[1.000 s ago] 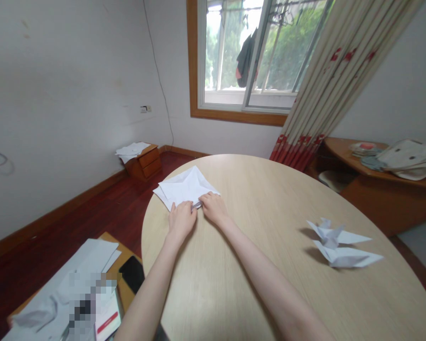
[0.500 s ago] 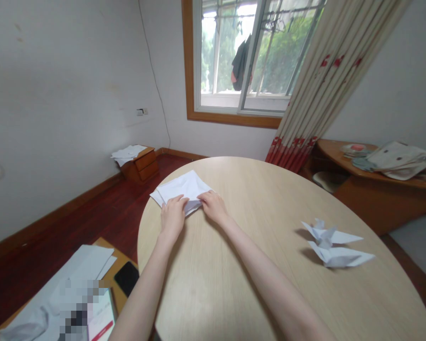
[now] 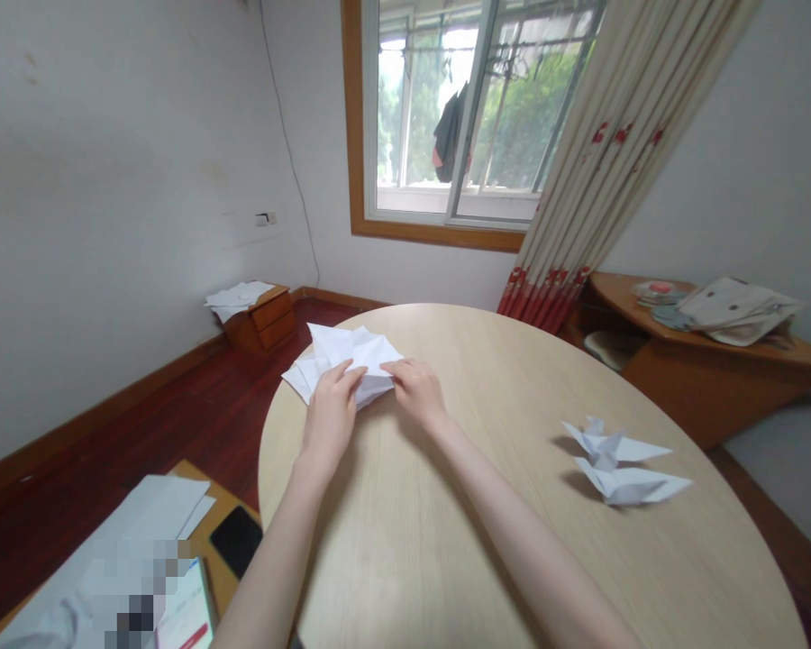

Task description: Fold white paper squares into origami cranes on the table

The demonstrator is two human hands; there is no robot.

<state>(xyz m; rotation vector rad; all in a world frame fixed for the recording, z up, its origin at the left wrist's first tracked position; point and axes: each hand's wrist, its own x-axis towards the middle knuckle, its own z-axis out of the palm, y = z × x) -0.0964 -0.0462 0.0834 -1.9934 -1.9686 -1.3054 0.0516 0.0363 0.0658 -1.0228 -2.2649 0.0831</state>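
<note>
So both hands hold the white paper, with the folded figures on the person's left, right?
No: the head view shows the folded figures on the person's right. The left hand and right hand do hold the white paper.

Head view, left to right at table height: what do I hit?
Loose white sheets → black phone → left hand → right hand, both gripping the white paper → two folded paper birds → wooden side desk.

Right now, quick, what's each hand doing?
Left hand: fingers closed on the folded paper.
Right hand: fingers closed on the same folded paper.
</note>
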